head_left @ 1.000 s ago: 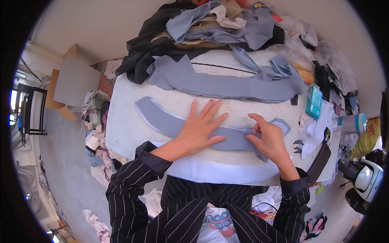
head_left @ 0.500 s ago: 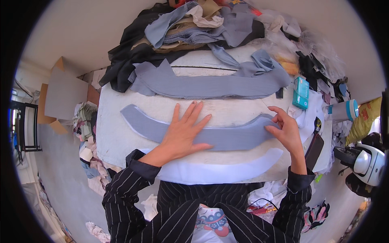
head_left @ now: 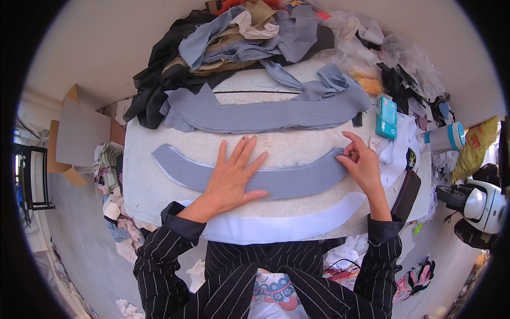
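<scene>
A curved blue-grey fabric strip [head_left: 297, 182] lies across the table in front of me, with a thin white layer showing along its edge. My left hand [head_left: 232, 178] rests flat on its left half, fingers spread. At the strip's right end, my right hand [head_left: 360, 159] pinches the tip between thumb and forefinger. Closer to me lies a curved white piece [head_left: 287, 227], partly under my left forearm. Beyond the strip is a stack of similar blue-grey fabric pieces [head_left: 276, 114] with frayed edges.
Heaped dark and grey cloth [head_left: 234, 48] covers the table's far side. At the right are a teal box [head_left: 387, 118], a dark phone-like flat object [head_left: 407, 194] and a lidded cup [head_left: 445, 136]. A cardboard box [head_left: 79, 138] and fabric scraps [head_left: 109, 165] are at the left.
My right hand has closed on the strip's right end, where its fingers were looser before. The upper layer there now lies more evenly over the lower one. The view has shifted slightly.
</scene>
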A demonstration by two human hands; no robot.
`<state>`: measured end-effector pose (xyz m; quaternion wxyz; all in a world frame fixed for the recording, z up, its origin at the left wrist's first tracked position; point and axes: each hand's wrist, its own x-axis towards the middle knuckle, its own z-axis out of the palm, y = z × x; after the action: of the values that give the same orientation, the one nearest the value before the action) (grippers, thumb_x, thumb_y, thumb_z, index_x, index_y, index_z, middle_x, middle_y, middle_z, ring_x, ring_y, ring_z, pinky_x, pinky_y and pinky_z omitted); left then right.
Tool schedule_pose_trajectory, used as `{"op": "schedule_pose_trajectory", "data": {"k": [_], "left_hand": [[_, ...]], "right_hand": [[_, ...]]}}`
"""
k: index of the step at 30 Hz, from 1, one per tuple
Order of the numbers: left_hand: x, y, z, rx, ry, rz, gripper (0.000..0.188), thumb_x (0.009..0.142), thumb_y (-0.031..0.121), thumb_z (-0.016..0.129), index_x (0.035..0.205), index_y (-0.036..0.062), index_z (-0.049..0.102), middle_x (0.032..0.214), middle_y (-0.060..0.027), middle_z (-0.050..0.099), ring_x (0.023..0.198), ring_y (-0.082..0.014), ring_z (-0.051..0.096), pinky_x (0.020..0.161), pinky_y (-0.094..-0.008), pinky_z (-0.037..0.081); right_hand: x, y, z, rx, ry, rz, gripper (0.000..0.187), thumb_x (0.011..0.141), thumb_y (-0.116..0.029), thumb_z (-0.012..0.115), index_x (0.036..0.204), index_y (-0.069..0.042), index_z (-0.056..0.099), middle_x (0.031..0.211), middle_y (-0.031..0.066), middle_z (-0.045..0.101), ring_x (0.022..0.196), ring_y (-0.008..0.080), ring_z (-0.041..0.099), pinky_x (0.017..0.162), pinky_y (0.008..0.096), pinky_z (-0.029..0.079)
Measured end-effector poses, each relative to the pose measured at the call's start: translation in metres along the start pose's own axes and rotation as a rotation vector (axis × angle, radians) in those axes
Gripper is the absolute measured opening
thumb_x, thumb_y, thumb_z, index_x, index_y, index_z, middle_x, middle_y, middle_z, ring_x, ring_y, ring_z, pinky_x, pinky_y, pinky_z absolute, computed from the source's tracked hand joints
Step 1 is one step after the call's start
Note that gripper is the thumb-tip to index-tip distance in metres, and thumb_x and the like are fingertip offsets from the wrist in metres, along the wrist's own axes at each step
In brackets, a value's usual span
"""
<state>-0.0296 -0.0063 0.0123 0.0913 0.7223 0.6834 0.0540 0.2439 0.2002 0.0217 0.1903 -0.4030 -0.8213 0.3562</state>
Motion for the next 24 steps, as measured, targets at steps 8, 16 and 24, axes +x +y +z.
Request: {"op": "schedule_pose_trajectory", "data": {"k": [8, 16, 24], "left_hand": [[-0.001, 0.0, 0.001, 0.001, 0.012, 0.004, 0.088, 0.084, 0.074, 0.05, 0.149, 0.0158, 0.04, 0.16, -0.0191, 0.021, 0.149, -0.0353, 0.017, 0.118, -0.0605, 0.007], [-0.002, 0.0, 0.0, 0.001, 0.021, 0.003, 0.087, 0.084, 0.071, 0.052, 0.149, 0.0144, 0.04, 0.159, -0.0203, 0.022, 0.148, -0.0367, 0.019, 0.116, -0.0614, 0.01], [-0.001, 0.001, -0.005, -0.006, 0.042, 0.02, 0.084, 0.087, 0.069, 0.05, 0.15, 0.0141, 0.039, 0.159, -0.0199, 0.021, 0.148, -0.0366, 0.019, 0.117, -0.0607, 0.01]], "right_hand": [[0.005, 0.005, 0.0, -0.045, 0.18, -0.016, 0.045, 0.077, -0.006, 0.078, 0.118, -0.007, 0.062, 0.074, 0.001, 0.059, 0.057, 0.0093, 0.049, 0.055, 0.0242, 0.042], [0.0, -0.03, 0.001, 0.382, -0.065, 0.208, 0.028, 0.098, -0.025, 0.059, 0.089, 0.001, 0.065, 0.07, 0.0002, 0.06, 0.056, 0.0049, 0.051, 0.052, 0.0205, 0.038], [0.022, -0.008, 0.007, 0.348, -0.125, 0.252, 0.026, 0.096, -0.024, 0.061, 0.086, 0.0, 0.065, 0.066, 0.0007, 0.059, 0.05, 0.0055, 0.05, 0.046, 0.0215, 0.037]]}}
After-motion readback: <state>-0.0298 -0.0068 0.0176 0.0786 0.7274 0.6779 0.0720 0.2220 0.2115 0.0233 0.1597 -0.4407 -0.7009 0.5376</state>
